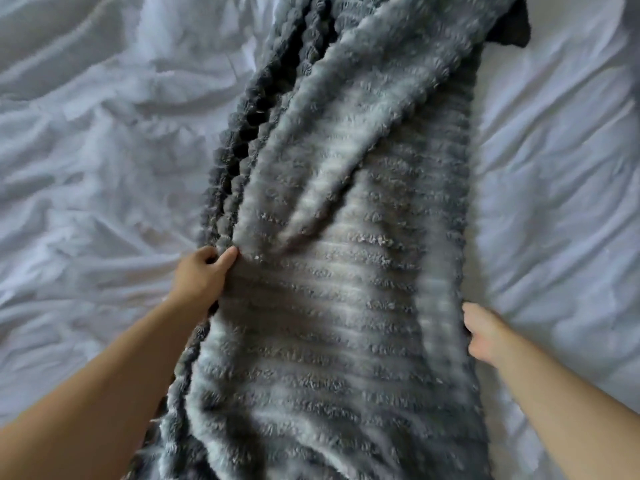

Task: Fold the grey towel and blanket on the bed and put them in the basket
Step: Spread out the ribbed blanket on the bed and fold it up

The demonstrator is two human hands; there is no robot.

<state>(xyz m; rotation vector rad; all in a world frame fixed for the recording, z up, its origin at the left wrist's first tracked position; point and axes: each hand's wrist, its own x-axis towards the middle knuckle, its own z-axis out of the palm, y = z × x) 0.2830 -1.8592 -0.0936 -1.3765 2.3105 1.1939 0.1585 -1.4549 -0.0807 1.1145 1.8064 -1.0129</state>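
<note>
A fluffy grey ribbed blanket (346, 271) lies folded lengthwise in a long strip down the middle of the bed, with stacked layers showing along its left edge. My left hand (202, 277) grips that left edge, thumb on top and fingers curled under the layers. My right hand (485, 332) holds the blanket's right edge, its fingers tucked under the fabric and hidden. A dark grey cloth (516, 29), possibly the towel, pokes out from under the blanket's far right end. The basket is not in view.
A rumpled white sheet (104, 150) covers the bed on both sides of the blanket. The sheet on the right side (561, 168) lies smoother than the creased left side.
</note>
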